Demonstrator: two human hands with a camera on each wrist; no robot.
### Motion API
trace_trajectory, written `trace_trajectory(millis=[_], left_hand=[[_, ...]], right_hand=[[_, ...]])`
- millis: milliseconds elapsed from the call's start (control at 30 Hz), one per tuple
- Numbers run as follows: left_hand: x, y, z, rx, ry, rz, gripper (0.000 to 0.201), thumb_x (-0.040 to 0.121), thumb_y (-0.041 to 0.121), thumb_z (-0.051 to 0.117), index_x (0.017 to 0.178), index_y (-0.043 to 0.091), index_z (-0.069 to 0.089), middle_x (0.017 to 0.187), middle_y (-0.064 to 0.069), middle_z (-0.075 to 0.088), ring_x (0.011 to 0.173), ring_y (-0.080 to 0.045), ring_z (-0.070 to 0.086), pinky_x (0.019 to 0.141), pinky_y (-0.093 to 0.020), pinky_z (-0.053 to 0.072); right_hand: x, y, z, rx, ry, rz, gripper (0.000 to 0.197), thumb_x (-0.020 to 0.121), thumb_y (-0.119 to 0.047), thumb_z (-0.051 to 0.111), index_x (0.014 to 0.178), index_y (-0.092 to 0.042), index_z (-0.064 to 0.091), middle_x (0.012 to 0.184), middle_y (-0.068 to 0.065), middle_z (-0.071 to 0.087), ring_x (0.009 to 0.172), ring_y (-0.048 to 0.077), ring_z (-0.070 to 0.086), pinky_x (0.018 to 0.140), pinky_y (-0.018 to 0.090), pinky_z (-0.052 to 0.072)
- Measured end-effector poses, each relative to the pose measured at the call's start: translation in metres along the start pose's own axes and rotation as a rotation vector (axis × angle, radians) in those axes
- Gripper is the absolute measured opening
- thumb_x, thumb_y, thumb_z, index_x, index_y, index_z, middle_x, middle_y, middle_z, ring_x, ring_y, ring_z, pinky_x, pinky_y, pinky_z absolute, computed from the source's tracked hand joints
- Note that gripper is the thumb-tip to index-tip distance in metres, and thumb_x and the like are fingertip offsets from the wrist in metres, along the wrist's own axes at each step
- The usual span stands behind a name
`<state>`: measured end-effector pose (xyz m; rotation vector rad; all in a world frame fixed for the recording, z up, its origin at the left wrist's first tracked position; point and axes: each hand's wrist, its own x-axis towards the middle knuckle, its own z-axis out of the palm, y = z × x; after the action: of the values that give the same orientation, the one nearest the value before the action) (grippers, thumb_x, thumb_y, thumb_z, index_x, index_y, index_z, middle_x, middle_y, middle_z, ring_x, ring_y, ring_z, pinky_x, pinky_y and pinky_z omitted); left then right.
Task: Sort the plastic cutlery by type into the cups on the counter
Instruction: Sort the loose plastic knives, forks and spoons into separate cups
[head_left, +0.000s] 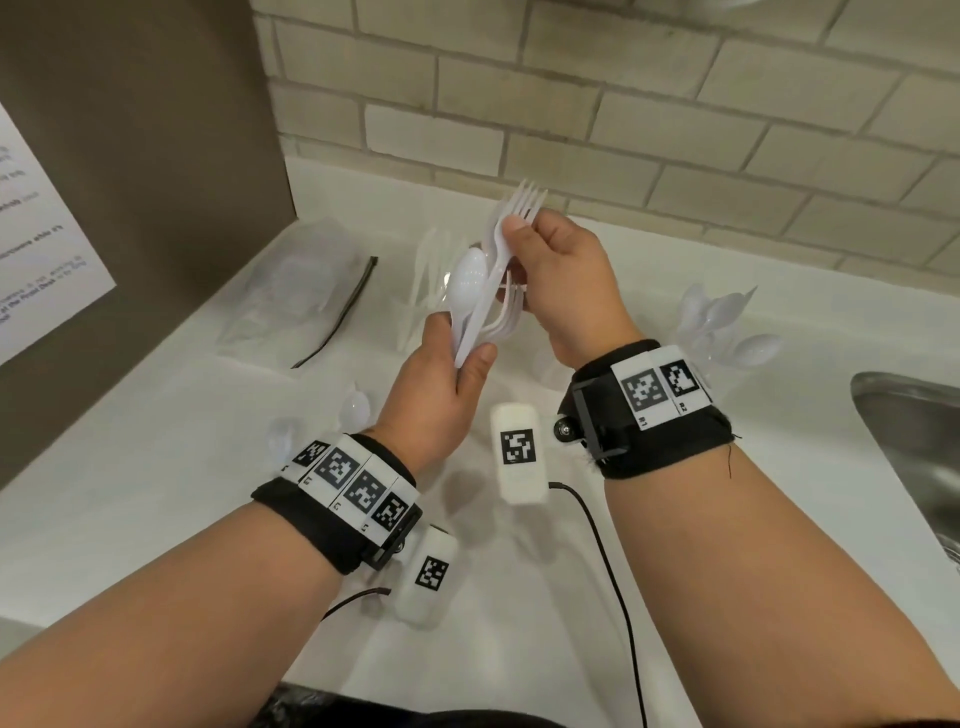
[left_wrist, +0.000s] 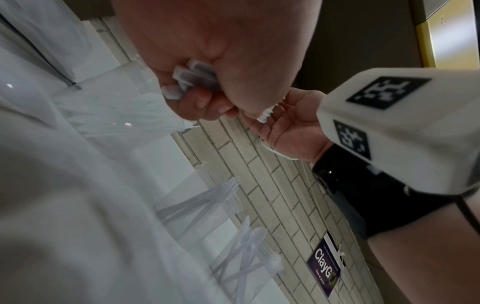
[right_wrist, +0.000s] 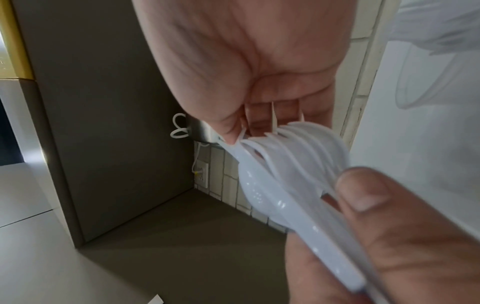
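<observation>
A bundle of white plastic cutlery (head_left: 485, 291) is held above the counter by both hands. My left hand (head_left: 462, 356) grips the handle ends (left_wrist: 192, 79). My right hand (head_left: 514, 241) pinches the forks (head_left: 524, 202) near their heads, tines pointing up and away. One spoon (head_left: 467, 275) lies on the front of the bundle, its bowl (right_wrist: 259, 189) close to the left thumb (right_wrist: 369, 197). Behind the hands stands a clear cup of forks (head_left: 428, 291). A clear cup of spoons (head_left: 722, 332) stands to the right.
A crumpled clear plastic bag (head_left: 291, 291) and a black strip (head_left: 343, 312) lie at the back left. Loose spoons (head_left: 356, 408) lie on the white counter (head_left: 156, 493) by my left wrist. A steel sink (head_left: 914, 452) is at the right edge, a tiled wall (head_left: 623, 130) behind.
</observation>
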<state>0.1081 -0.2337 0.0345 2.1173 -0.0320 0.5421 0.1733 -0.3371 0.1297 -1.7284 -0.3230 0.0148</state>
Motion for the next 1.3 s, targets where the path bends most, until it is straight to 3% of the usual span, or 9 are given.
trace_trajectory(millis=[100, 300, 467, 567, 700, 800, 933, 1033, 1300], left_hand=[[-0.002, 0.0, 0.004, -0.011, -0.022, -0.006, 0.021, 0.098, 0.032, 0.046, 0.097, 0.014, 0.034, 0.066, 0.003, 0.046, 0.054, -0.013, 0.045, 0.046, -0.017, 0.036], [-0.002, -0.001, 0.005, -0.017, -0.003, -0.002, 0.019, 0.098, 0.029, 0.044, 0.094, 0.014, 0.032, 0.065, 0.002, 0.046, 0.052, -0.016, 0.045, 0.047, -0.02, 0.036], [0.001, -0.001, 0.003, -0.022, 0.006, -0.031, 0.019, 0.099, 0.032, 0.043, 0.096, 0.016, 0.033, 0.066, 0.003, 0.047, 0.053, -0.013, 0.045, 0.047, -0.019, 0.036], [0.003, 0.0, 0.0, -0.003, 0.03, -0.041, 0.02, 0.099, 0.033, 0.043, 0.098, 0.015, 0.033, 0.066, 0.005, 0.046, 0.053, -0.011, 0.044, 0.044, -0.016, 0.034], [0.006, -0.001, -0.003, -0.024, 0.089, -0.101, 0.021, 0.099, 0.032, 0.045, 0.1, 0.013, 0.034, 0.069, 0.009, 0.046, 0.056, -0.006, 0.046, 0.044, -0.012, 0.032], [0.009, -0.003, -0.006, -0.064, 0.099, -0.126, 0.024, 0.099, 0.032, 0.045, 0.105, 0.011, 0.039, 0.072, 0.008, 0.05, 0.058, -0.007, 0.05, 0.044, -0.012, 0.034], [0.009, 0.0, -0.006, -0.079, 0.074, -0.159, 0.024, 0.098, 0.035, 0.045, 0.104, 0.013, 0.038, 0.074, 0.006, 0.053, 0.059, -0.011, 0.052, 0.047, -0.017, 0.038], [0.01, -0.004, -0.003, -0.216, 0.055, -0.205, 0.032, 0.094, 0.044, 0.048, 0.105, 0.015, 0.04, 0.075, 0.0, 0.055, 0.06, -0.019, 0.053, 0.055, -0.036, 0.047], [0.004, 0.009, -0.008, -0.642, -0.042, -0.317, 0.029, 0.103, 0.033, 0.032, 0.103, 0.008, 0.046, 0.07, -0.003, 0.047, 0.052, -0.016, 0.044, 0.048, -0.029, 0.039]], right_hand=[[0.0, -0.012, -0.007, 0.173, 0.062, 0.001, 0.02, 0.102, -0.021, 0.04, 0.103, -0.012, 0.058, 0.092, 0.01, 0.072, 0.085, 0.024, 0.069, 0.08, 0.037, 0.056], [0.005, -0.042, -0.028, 0.588, 0.329, -0.217, 0.017, 0.104, -0.016, 0.034, 0.109, -0.006, 0.047, 0.085, 0.02, 0.053, 0.067, 0.031, 0.061, 0.067, 0.039, 0.059], [0.002, -0.036, -0.02, 0.342, 0.379, -0.266, 0.018, 0.104, -0.024, 0.03, 0.107, -0.013, 0.045, 0.083, 0.003, 0.053, 0.039, 0.022, 0.05, 0.045, 0.032, 0.049], [0.001, -0.018, -0.006, 0.105, 0.298, -0.146, 0.016, 0.099, -0.037, 0.044, 0.097, -0.022, 0.05, 0.068, 0.0, 0.052, 0.046, 0.011, 0.045, 0.05, 0.028, 0.04], [-0.008, 0.009, 0.005, 0.029, 0.075, 0.095, 0.049, 0.075, -0.043, 0.077, 0.11, -0.018, 0.054, 0.082, 0.001, 0.065, 0.07, 0.011, 0.062, 0.062, 0.027, 0.042], [-0.013, 0.017, 0.009, 0.031, -0.027, 0.235, 0.061, 0.062, -0.04, 0.087, 0.108, -0.012, 0.057, 0.095, 0.004, 0.065, 0.076, 0.016, 0.06, 0.057, 0.027, 0.041], [-0.018, 0.019, 0.012, 0.08, -0.058, 0.261, 0.035, 0.07, -0.022, 0.084, 0.085, -0.004, 0.057, 0.075, 0.008, 0.057, 0.054, 0.017, 0.048, 0.047, 0.027, 0.037], [-0.019, 0.016, 0.017, 0.101, -0.064, 0.273, 0.013, 0.084, -0.013, 0.071, 0.084, -0.004, 0.062, 0.075, 0.011, 0.058, 0.046, 0.013, 0.045, 0.047, 0.028, 0.036], [-0.016, 0.012, 0.014, 0.152, -0.015, 0.276, 0.022, 0.096, -0.016, 0.05, 0.111, -0.003, 0.06, 0.074, 0.002, 0.07, 0.073, 0.02, 0.06, 0.056, 0.029, 0.037]])
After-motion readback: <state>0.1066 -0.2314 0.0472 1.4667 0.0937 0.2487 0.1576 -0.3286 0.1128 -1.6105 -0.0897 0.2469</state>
